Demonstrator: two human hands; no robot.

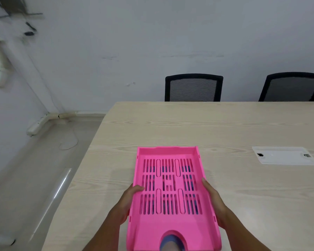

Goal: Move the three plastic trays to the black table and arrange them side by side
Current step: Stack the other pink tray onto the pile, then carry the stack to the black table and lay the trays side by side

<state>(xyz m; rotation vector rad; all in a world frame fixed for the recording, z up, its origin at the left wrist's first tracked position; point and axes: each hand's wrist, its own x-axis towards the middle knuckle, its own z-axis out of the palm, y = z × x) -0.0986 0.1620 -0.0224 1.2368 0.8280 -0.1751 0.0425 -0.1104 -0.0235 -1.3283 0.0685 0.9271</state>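
A pink slotted plastic tray (170, 221) fills the lower middle of the head view, over the near part of a light wooden table (225, 127). My left hand (128, 201) grips its left side wall, thumb over the rim. My right hand (213, 200) grips its right side wall. Blue shows through the slots and through the cut-out at the near end, so a blue tray (171, 241) seems to lie stacked under the pink one. I cannot see a third tray or a black table.
Two black mesh office chairs (194, 87) (292, 87) stand behind the table's far edge against a white wall. A white cable cover plate (284, 155) is set into the tabletop at right. Grey floor with a loose cable (69, 142) lies to the left.
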